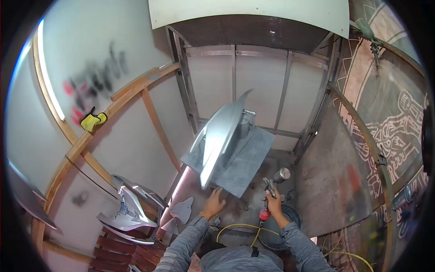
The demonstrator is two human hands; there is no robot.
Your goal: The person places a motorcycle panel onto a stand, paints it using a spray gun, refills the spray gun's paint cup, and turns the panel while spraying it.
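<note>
A silver curved panel [222, 131] stands propped on a grey board [247, 167], beside a can [244, 126]. My left hand [213, 205] is near the board's front corner, fingers apart and nothing in it. In my right hand [274, 203] is a spray gun [269, 185], with a red fitting [264, 215] below it and a yellow hose [240, 225] lower down. The gun points away from me, to the right of the board. Just beyond it a metal can [282, 175] rests at the right.
A dark bucket [294, 217] is under my right forearm. Silver fairing parts [131, 213] lie over red slats [113, 247] at the left. A yellow cloth [93, 121] hangs on a wooden beam [131, 90]. Another spray gun [375, 47] hangs at the upper right.
</note>
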